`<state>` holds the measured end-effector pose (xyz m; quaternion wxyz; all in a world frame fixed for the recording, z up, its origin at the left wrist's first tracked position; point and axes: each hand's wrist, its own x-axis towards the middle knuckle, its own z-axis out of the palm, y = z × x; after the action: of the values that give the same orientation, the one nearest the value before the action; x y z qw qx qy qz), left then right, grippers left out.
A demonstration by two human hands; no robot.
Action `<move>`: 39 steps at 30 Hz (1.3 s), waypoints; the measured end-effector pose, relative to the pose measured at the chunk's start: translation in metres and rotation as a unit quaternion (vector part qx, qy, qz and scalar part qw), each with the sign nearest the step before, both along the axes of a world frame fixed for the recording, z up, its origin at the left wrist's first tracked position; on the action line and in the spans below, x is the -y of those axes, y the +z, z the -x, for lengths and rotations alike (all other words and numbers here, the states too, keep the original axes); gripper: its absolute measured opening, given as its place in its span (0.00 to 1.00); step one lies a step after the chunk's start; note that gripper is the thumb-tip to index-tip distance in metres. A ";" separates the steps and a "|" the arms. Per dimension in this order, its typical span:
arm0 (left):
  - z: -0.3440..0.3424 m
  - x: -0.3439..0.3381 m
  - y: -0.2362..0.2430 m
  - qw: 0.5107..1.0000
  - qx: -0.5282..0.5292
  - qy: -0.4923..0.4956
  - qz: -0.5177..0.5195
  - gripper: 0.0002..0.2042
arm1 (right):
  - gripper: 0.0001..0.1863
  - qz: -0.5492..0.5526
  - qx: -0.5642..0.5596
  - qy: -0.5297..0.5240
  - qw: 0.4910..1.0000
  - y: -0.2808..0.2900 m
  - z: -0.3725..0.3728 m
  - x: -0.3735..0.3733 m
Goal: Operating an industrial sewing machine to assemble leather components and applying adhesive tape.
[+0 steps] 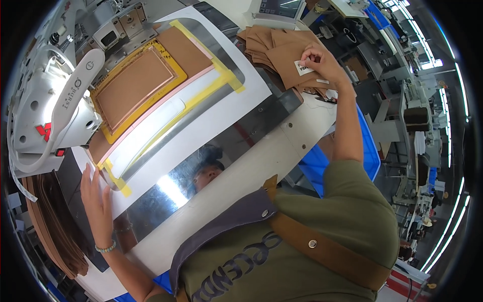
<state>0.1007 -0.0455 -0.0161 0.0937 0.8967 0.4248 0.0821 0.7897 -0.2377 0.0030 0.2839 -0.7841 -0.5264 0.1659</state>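
My left hand (98,204) rests with fingers apart on the left edge of a white sheet (244,110), beside yellow tape. On that sheet lie a yellow frame (178,70) around a brown piece (126,88), another brown strip (183,53), a pink strip and more yellow tape (226,75). A white sewing machine head (45,121) stands over the sheet's left side. My right hand (319,63) is pinched on a white label (305,69) on a pile of brown pieces (279,68) at the upper right.
A stack of long brown pieces (55,226) lies at the lower left. A metal plate (151,206) runs along the near table side. A blue bin (370,143) sits below the right edge, a screen (276,7) at the back. Other workbenches (392,60) stand further right.
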 end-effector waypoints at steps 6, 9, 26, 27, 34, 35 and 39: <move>0.004 -0.006 -0.011 1.000 0.009 0.000 -0.006 0.25 | 0.07 -0.300 0.077 -0.095 0.946 -0.057 0.039 -0.001; 0.000 -0.010 -0.017 0.999 0.020 -0.003 -0.026 0.25 | 0.07 -0.335 0.146 -0.097 0.926 -0.066 0.040 -0.023; -0.016 -0.042 -0.005 0.993 0.108 -0.056 0.005 0.23 | 0.08 -0.206 0.016 0.206 0.956 0.027 0.178 -0.180; -0.023 -0.049 -0.011 0.994 0.103 -0.047 -0.008 0.23 | 0.09 -0.250 0.055 0.238 0.937 0.023 0.192 -0.197; -0.064 -0.096 -0.020 0.992 0.127 -0.019 0.009 0.17 | 0.07 -0.289 0.222 0.317 0.876 -0.016 0.295 -0.281; -0.069 -0.096 -0.021 0.994 0.108 0.013 0.031 0.16 | 0.07 -0.284 0.240 0.310 0.875 -0.021 0.301 -0.282; -0.085 -0.097 -0.018 0.977 0.176 -0.109 0.044 0.20 | 0.06 -0.255 0.270 0.314 0.874 -0.031 0.307 -0.275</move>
<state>0.1855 0.0519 -0.0343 0.2145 0.9041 0.3045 0.2096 0.4823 0.0374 -0.0277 0.2536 -0.4923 -0.8250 -0.1123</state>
